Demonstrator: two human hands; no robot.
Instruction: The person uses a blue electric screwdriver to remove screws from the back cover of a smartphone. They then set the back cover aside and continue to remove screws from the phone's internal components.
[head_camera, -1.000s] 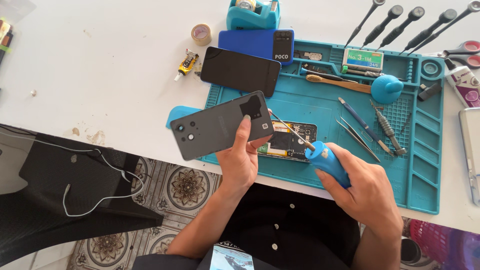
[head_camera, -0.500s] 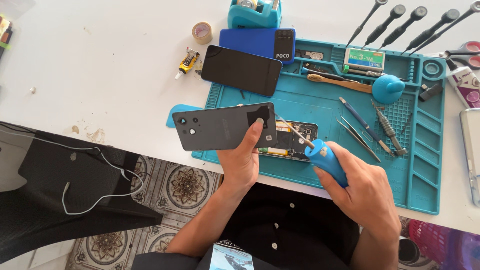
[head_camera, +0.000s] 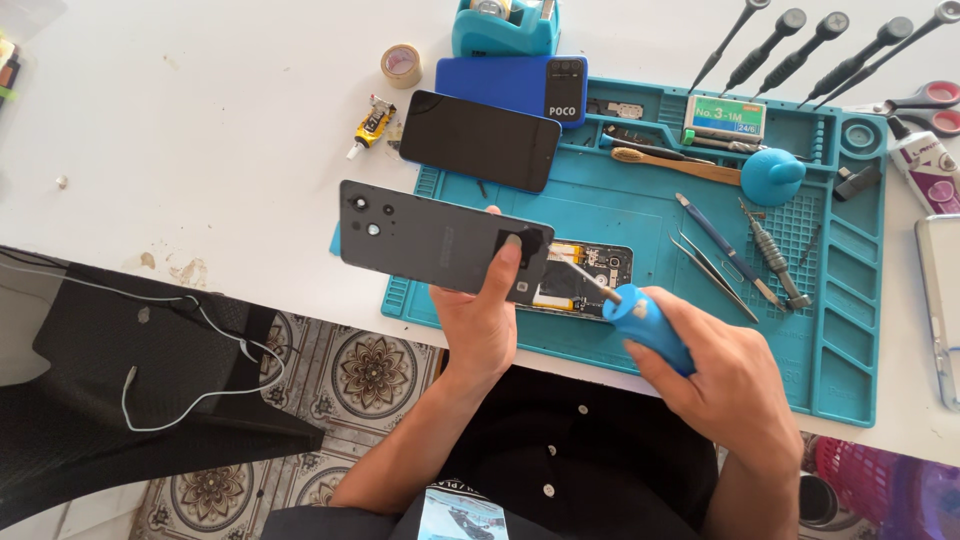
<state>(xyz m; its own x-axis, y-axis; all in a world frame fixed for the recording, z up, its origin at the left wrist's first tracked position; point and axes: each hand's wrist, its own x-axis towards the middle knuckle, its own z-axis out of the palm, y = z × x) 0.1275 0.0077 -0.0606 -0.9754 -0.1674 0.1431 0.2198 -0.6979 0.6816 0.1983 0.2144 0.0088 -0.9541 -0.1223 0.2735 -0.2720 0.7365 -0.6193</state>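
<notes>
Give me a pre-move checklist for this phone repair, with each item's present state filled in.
1. Left hand grips the grey back cover, lifted off the mat: ok.
2. Right hand grips the blue-handled screwdriver: ok.
3. Screwdriver tip seated in a screw: cannot tell.
4. Opened phone lies flat on the teal mat: ok.
5. View of the opened phone unblocked: not ok, the cover hides its left part.
6. Tweezers lie near on the mat: ok.

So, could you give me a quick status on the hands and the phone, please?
Left hand grips grey back cover, lifted off the mat. Right hand holds blue screwdriver, tip on opened phone. Cover hides part of the phone.
</notes>
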